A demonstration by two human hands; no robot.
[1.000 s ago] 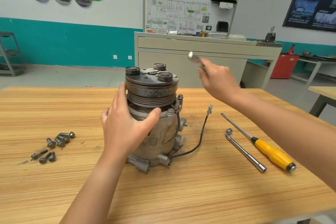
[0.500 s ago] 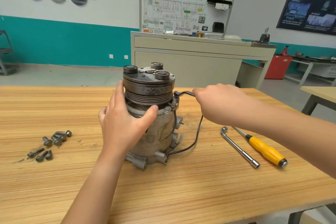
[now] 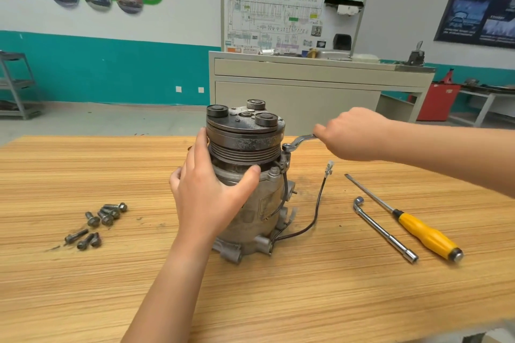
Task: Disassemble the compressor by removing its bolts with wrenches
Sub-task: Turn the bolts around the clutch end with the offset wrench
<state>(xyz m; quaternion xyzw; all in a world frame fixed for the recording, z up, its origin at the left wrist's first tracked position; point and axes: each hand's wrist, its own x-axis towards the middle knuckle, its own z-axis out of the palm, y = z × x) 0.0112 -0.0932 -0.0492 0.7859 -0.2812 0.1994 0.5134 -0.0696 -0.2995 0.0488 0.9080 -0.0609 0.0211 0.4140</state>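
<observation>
Compressor (image 3: 246,145): grimy ribbed metal cylinder, left hand (image 3: 207,195) gripping; right hand (image 3: 354,133) holds cranked wrench (image 3: 299,140).

I am holding my left arm forward and up, my left hand (image 3: 211,198) gripping the side of the compressor (image 3: 250,133), thumb spread across its front. I am holding my right arm in from the right, my right hand (image 3: 354,133) curling round the wrench (image 3: 299,140) handle.
</observation>
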